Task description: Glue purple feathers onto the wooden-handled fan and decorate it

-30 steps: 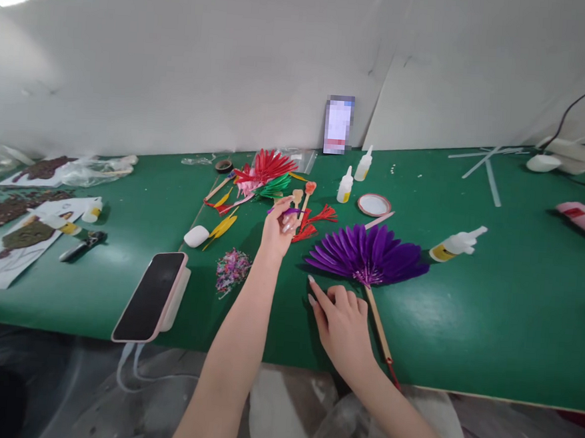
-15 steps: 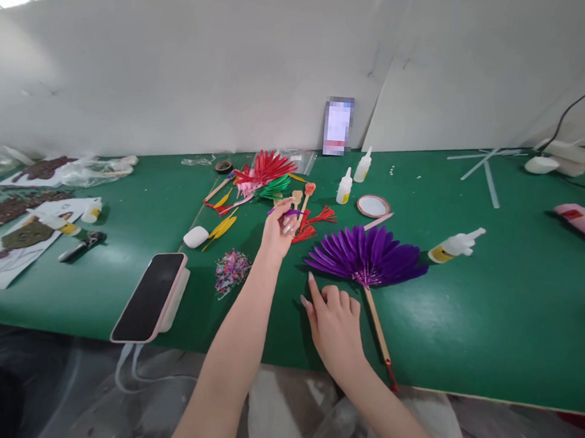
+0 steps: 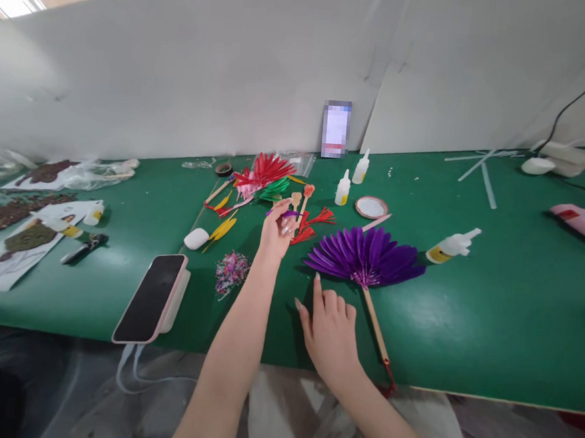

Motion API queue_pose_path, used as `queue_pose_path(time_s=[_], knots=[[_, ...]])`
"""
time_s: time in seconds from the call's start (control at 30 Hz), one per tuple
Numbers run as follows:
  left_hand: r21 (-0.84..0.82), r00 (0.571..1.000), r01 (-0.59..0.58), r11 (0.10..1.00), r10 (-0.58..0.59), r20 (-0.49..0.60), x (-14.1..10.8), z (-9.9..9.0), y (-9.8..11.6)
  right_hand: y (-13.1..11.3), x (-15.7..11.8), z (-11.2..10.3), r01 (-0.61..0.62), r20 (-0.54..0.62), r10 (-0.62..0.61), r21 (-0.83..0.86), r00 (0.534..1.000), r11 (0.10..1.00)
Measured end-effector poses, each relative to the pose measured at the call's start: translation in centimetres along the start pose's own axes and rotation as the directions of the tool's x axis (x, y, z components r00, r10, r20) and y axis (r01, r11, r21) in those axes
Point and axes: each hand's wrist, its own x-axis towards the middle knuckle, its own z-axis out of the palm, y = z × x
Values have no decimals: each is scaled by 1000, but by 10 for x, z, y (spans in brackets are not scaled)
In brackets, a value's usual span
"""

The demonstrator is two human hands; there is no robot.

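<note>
In the head view my left hand [image 3: 275, 234] reaches over the middle of the table, its fingers closed on a small purple feather [image 3: 289, 213]. My right hand [image 3: 333, 332] is low over the table, index finger and thumb spread apart and nothing in it. Just beyond its fingertip lies a fan of purple feathers [image 3: 370, 254] with a wooden handle [image 3: 376, 326] and a red cord at the end. Red tassels [image 3: 317, 222] and small wooden sticks with shaped heads [image 3: 304, 198] are near my left hand. A pile of colourful bits [image 3: 231, 273] lies left of my left forearm.
Glue bottles [image 3: 453, 247] stand or lie about the table, with a round white lid [image 3: 371, 207] among them. A red feather fan [image 3: 270, 169] lies at the back. A phone [image 3: 150, 299] sits at front left; a pink glue gun [image 3: 583, 224] is at far right.
My right index finger has shifted slightly right along the fan's lower edge, with thumb and finger spread wider. The left hand keeps the purple feather in nearly the same place.
</note>
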Motion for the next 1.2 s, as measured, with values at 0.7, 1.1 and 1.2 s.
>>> queue_pose_path(time_s=[0.7, 1.1, 1.2], knots=[[58, 994, -103, 993, 101, 29, 2, -8, 10, -41, 27, 12, 205, 109, -228, 186, 968, 961], [48, 984, -174, 984, 172, 43, 0, -10, 27, -47, 74, 13, 78, 177, -168, 429, 970, 900], [74, 977, -205, 976, 200, 72, -2, -7, 29, -49, 77, 12, 29, 184, -115, 416, 976, 909]])
